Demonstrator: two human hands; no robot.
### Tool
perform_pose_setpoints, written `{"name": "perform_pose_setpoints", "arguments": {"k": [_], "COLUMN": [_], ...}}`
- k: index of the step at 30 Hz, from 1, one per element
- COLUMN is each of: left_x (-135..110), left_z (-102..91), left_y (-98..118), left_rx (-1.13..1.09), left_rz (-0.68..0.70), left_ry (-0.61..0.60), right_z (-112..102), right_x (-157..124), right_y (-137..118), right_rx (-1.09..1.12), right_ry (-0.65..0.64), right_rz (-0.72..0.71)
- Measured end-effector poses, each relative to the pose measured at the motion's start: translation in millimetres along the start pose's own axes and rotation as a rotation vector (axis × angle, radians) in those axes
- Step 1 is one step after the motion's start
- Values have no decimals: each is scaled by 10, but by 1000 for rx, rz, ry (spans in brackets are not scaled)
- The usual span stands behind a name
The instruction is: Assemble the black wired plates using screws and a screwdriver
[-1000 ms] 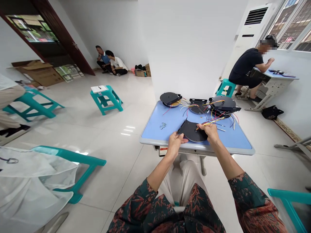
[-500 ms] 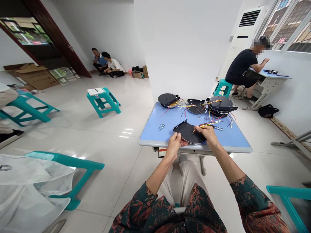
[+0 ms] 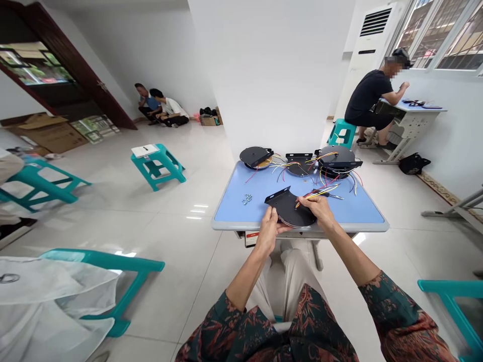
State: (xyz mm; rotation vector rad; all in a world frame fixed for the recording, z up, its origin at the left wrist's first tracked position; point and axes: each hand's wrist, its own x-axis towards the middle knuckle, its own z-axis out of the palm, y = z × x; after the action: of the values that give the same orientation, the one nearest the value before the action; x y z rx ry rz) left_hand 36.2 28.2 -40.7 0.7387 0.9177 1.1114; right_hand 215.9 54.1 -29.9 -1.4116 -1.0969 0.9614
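Note:
A round black plate (image 3: pixel 292 208) with a raised slotted flange lies over the near edge of the blue desk (image 3: pixel 236 201). My left hand (image 3: pixel 269 229) grips its left rim, thumb on top and fingers underneath. With my right hand (image 3: pixel 319 208) I pinch red, yellow and white wires (image 3: pixel 323 190) where they come out of the plate's middle. The wires' free ends point away to the right. Just beyond my right hand lies a screwdriver (image 3: pixel 334 196). Small metal screws (image 3: pixel 247 199) sit in a loose group left of the plate.
More black discs with wires stand along the desk's back: one on the left (image 3: pixel 256 157), one in the middle (image 3: pixel 301 166), a stack on the right (image 3: pixel 337 158). Green stools (image 3: pixel 158 163) stand on the floor. A person in black (image 3: pixel 372 93) sits at another desk.
The whole view has shifted slightly. Both hands keep their places on the plate and wires, with the plate almost unmoved.

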Motion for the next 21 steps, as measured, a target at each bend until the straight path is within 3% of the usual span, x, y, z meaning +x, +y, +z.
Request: {"name": "perform_pose_setpoints", "arguments": {"k": [7,10,15,21], "left_x": [-102,-131,-120,-132], "left_z": [63,70,49,55], "left_y": [8,3,-69,-133], "left_rx": [-107,-98,-90,-93], "left_rz": [72,106,120,156], "left_ry": [-115,-107,-66,-35], "right_z": [-16,-70,-259,-419], "right_x": [-98,-199,-348,-347], "right_y": [-66,-103,-60,157], "right_rx": [-24,-64,-236,-435], "right_ry": [-32,-115,-370,-479], "right_rz": [14,-4,-211,-419]}}
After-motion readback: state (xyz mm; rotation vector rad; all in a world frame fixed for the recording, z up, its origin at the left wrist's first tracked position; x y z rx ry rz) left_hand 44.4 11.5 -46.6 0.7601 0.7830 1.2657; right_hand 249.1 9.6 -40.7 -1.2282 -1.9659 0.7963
